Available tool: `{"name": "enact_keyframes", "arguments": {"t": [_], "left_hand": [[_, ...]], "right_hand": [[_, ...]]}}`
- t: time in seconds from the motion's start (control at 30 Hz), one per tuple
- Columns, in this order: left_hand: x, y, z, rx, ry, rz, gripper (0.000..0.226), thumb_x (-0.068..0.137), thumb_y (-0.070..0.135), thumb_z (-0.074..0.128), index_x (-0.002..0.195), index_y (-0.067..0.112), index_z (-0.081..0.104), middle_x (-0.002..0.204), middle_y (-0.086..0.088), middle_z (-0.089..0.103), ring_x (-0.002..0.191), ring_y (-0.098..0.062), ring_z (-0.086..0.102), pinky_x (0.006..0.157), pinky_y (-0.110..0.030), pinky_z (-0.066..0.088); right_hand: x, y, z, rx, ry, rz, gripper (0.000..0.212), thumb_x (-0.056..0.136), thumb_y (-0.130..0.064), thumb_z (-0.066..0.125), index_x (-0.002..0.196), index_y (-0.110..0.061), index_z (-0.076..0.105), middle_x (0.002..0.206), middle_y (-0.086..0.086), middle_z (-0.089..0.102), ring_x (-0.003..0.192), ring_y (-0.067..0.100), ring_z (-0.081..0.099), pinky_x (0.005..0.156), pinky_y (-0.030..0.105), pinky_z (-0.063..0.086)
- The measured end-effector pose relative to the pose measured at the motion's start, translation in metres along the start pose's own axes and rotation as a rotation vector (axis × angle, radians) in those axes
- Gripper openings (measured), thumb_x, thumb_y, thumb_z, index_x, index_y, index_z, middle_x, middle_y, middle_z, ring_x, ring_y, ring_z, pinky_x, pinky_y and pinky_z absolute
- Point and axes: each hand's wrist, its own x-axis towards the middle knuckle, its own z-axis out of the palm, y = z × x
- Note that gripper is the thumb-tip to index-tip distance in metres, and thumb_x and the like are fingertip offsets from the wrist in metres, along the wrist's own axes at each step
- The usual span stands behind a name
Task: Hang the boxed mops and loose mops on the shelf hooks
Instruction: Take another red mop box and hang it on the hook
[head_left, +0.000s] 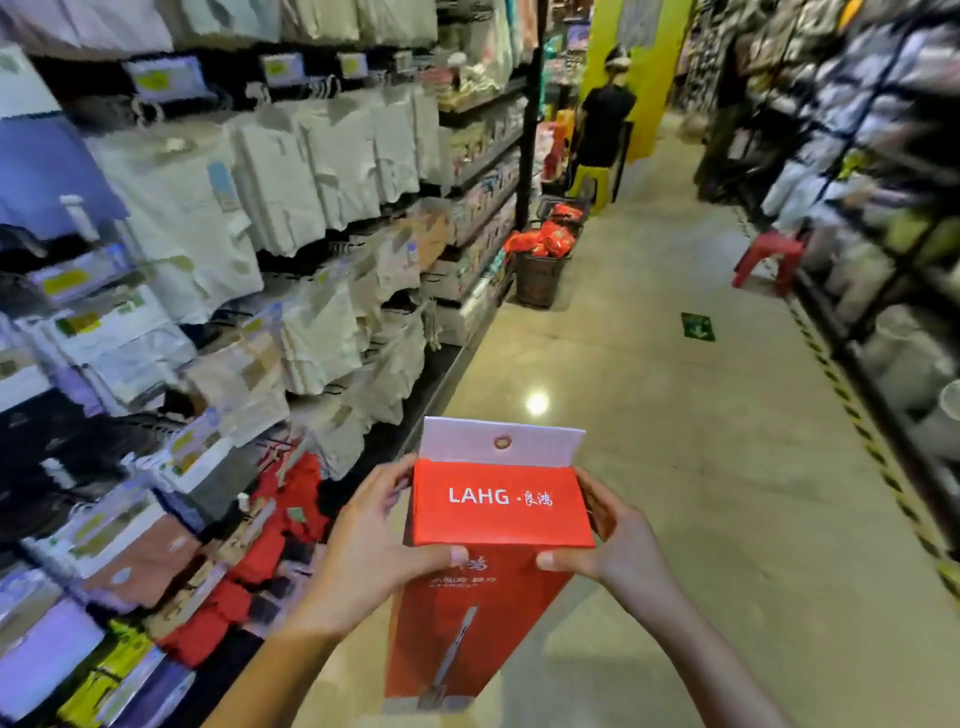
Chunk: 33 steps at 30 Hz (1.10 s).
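Both hands are on the red mop box (501, 506) low in the aisle at about 6 o'clock. Left hand (371, 540) grips its left edge, right hand (618, 540) grips the right edge, thumbs pressed on the front. White hang tab (498, 441) points up. Packed shelves (234, 218) sit at 9 o'clock, a basket of red packs (543, 260) at 12.

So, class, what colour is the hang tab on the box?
White hang tab, seen in the head view.

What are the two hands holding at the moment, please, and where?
Left hand and right hand grip the tall red cardboard box by its top end's sides.
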Motion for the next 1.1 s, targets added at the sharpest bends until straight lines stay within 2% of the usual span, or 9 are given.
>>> {"name": "enact_keyframes", "arguments": {"t": [0.1, 0.2, 0.37, 0.53, 0.6, 0.67, 0.83, 1.0, 1.1], "left_hand": [[0.036, 0.033, 0.067, -0.051, -0.09, 0.042, 0.09, 0.035, 0.043, 0.084, 0.119, 0.041, 0.051, 0.126, 0.009, 0.06, 0.12, -0.007, 0.055, 0.108, -0.042, 0.04], [0.065, 0.062, 0.133, -0.09, -0.197, 0.078, 0.087, 0.034, 0.044, 0.083, 0.114, 0.047, 0.05, 0.125, 0.013, 0.059, 0.118, -0.003, 0.054, 0.108, -0.042, 0.04], [0.106, 0.109, 0.236, -0.11, -0.371, 0.159, 0.092, 0.033, 0.047, 0.083, 0.118, 0.045, 0.05, 0.123, 0.014, 0.06, 0.117, -0.005, 0.056, 0.107, -0.041, 0.042], [0.142, 0.152, 0.332, -0.143, -0.537, 0.218, 0.096, 0.033, 0.044, 0.086, 0.123, 0.038, 0.05, 0.121, 0.017, 0.06, 0.115, 0.002, 0.054, 0.106, -0.036, 0.042], [0.157, 0.163, 0.37, -0.16, -0.593, 0.23, 0.094, 0.039, 0.03, 0.093, 0.123, 0.037, 0.051, 0.118, 0.018, 0.061, 0.112, 0.007, 0.053, 0.105, -0.034, 0.042], [0.176, 0.174, 0.408, -0.178, -0.65, 0.237, 0.093, 0.042, 0.019, 0.094, 0.124, 0.033, 0.053, 0.118, 0.015, 0.063, 0.114, 0.002, 0.055, 0.105, -0.034, 0.043], [0.229, 0.196, 0.501, -0.236, -0.781, 0.293, 0.099, 0.033, 0.046, 0.083, 0.126, 0.027, 0.056, 0.121, 0.01, 0.064, 0.115, -0.007, 0.058, 0.099, -0.032, 0.046], [0.291, 0.224, 0.59, -0.276, -0.924, 0.343, 0.08, 0.034, 0.051, 0.081, 0.11, 0.045, 0.055, 0.111, 0.024, 0.063, 0.103, 0.013, 0.058, 0.081, -0.009, 0.046], [0.324, 0.246, 0.64, -0.277, -0.994, 0.387, 0.077, 0.036, 0.052, 0.082, 0.107, 0.048, 0.054, 0.107, 0.029, 0.064, 0.101, 0.017, 0.057, 0.076, -0.007, 0.045]], "right_hand": [[-0.009, 0.0, -0.072, -0.019, 0.122, -0.013, 0.086, 0.041, -0.035, 0.092, 0.119, -0.05, 0.057, 0.119, -0.019, 0.067, 0.114, 0.003, 0.061, 0.088, 0.014, 0.048], [-0.024, 0.002, -0.137, -0.011, 0.284, -0.023, 0.089, 0.04, -0.035, 0.089, 0.122, -0.04, 0.055, 0.118, -0.017, 0.068, 0.112, 0.002, 0.061, 0.088, 0.014, 0.049], [-0.054, -0.003, -0.235, -0.052, 0.493, -0.007, 0.111, 0.044, -0.039, 0.089, 0.143, -0.028, 0.038, 0.133, -0.007, 0.058, 0.12, 0.008, 0.056, 0.098, 0.031, 0.049], [-0.074, -0.005, -0.314, -0.088, 0.673, 0.015, 0.099, 0.046, -0.046, 0.088, 0.134, -0.04, 0.044, 0.126, -0.012, 0.062, 0.115, 0.007, 0.06, 0.086, 0.025, 0.054], [-0.076, -0.002, -0.343, -0.106, 0.741, 0.021, 0.093, 0.048, -0.047, 0.088, 0.13, -0.05, 0.044, 0.124, -0.017, 0.062, 0.113, 0.003, 0.059, 0.084, 0.023, 0.054], [-0.073, 0.002, -0.372, -0.111, 0.81, 0.035, 0.092, 0.047, -0.051, 0.088, 0.128, -0.053, 0.044, 0.124, -0.022, 0.061, 0.113, 0.001, 0.059, 0.083, 0.022, 0.053], [-0.059, 0.021, -0.448, -0.136, 0.99, 0.087, 0.093, 0.039, -0.054, 0.088, 0.124, -0.051, 0.05, 0.118, -0.021, 0.065, 0.108, 0.0, 0.062, 0.087, 0.028, 0.053], [-0.033, 0.03, -0.524, -0.189, 1.16, 0.106, 0.077, 0.036, -0.048, 0.089, 0.104, -0.066, 0.056, 0.106, -0.028, 0.068, 0.097, -0.005, 0.065, 0.074, 0.014, 0.054], [-0.018, 0.034, -0.564, -0.198, 1.256, 0.113, 0.085, 0.032, -0.05, 0.089, 0.11, -0.055, 0.056, 0.107, -0.025, 0.069, 0.1, -0.003, 0.065, 0.079, 0.018, 0.054]]}}
